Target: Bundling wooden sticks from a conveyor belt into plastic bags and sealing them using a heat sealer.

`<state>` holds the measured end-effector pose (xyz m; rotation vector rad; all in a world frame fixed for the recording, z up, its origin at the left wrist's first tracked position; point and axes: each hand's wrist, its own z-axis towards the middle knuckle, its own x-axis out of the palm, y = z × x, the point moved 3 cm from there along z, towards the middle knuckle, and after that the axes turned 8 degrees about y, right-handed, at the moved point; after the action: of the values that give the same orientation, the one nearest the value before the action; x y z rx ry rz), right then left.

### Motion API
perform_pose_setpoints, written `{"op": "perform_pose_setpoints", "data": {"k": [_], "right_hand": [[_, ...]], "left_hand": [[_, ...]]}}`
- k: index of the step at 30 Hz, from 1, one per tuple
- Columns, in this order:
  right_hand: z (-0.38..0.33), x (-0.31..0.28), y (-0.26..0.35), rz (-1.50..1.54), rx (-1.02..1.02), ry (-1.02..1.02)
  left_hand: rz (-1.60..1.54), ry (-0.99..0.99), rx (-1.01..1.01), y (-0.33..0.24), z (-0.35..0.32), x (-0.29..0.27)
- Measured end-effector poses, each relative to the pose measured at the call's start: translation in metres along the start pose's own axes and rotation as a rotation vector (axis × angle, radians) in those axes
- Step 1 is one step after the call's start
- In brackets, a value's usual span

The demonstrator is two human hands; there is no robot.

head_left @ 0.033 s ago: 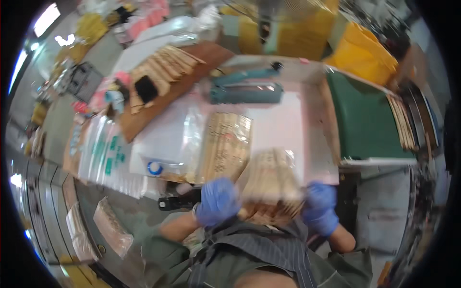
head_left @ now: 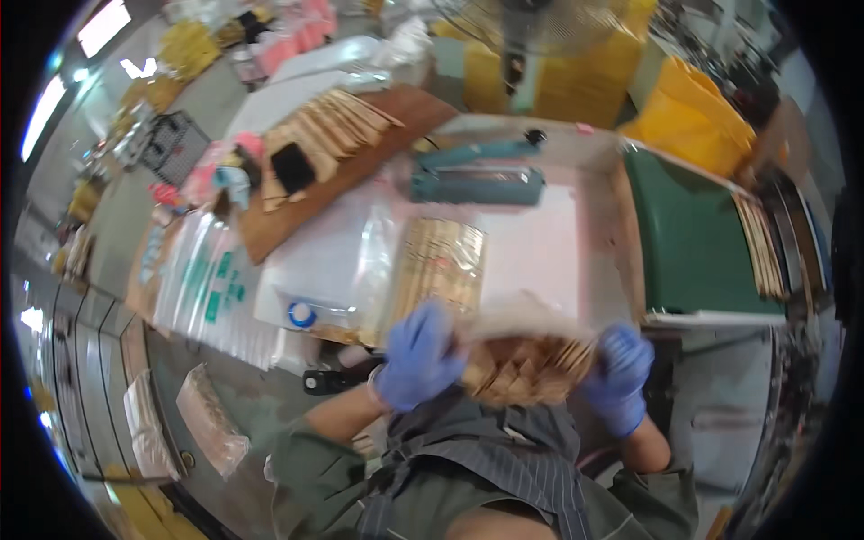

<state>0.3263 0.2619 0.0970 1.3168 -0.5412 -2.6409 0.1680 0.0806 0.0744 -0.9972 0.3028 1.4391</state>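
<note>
Holding: both gloved hands at work here, low over the lap, the tan bundle [head_left: 531, 373] up between them!
Forearms: elbows bent, the left forearm [head_left: 344, 417] slanting up and inward, the right forearm [head_left: 652, 450] rising steeply.
Left hand [head_left: 418, 357]: clamped on the bundle's left end, thumb side toward it; blur hides how far the fingers curl.
Right hand [head_left: 619, 378]: clamped on the opposite end, fingers bent, knuckles turned outward.
Bundle: layered edges facing the person, level with both palms.
Wrapped pack [head_left: 441, 261]: lying just beyond the left hand.
Blue roll [head_left: 301, 314]: out left of that hand.
Green panel [head_left: 693, 234]: beyond the right hand.
</note>
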Motion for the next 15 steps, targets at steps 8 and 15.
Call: {"op": "perform_pose_setpoints", "data": {"k": [8, 15], "right_hand": [[0.120, -0.038, -0.025, -0.040, 0.071, 0.151], [0.122, -0.010, 0.002, -0.192, -0.338, -0.044]], "left_hand": [[-0.306, 0.152, -0.071, 0.039, 0.129, -0.033], [-0.424, 0.132, -0.011, 0.021, 0.139, -0.016]]}}
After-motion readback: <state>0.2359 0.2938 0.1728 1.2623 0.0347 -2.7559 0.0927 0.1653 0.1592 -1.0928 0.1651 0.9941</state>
